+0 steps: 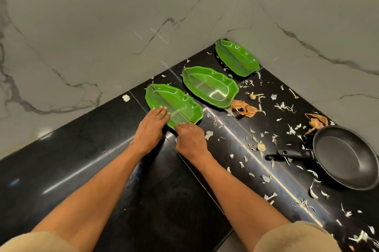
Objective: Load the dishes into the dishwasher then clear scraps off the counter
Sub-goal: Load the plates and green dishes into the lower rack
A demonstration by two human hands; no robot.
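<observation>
The nearest plate lies at frame centre on the table, long axis running from upper left to lower right, with the left hand flat on its near edge, fingers straight and together, and the right hand pinching its lower tip.

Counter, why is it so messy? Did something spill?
Yes. Dry onion and garlic peels lie scattered over the black counter, mostly right of the nearest leaf-shaped plate, around the frying pan.
</observation>
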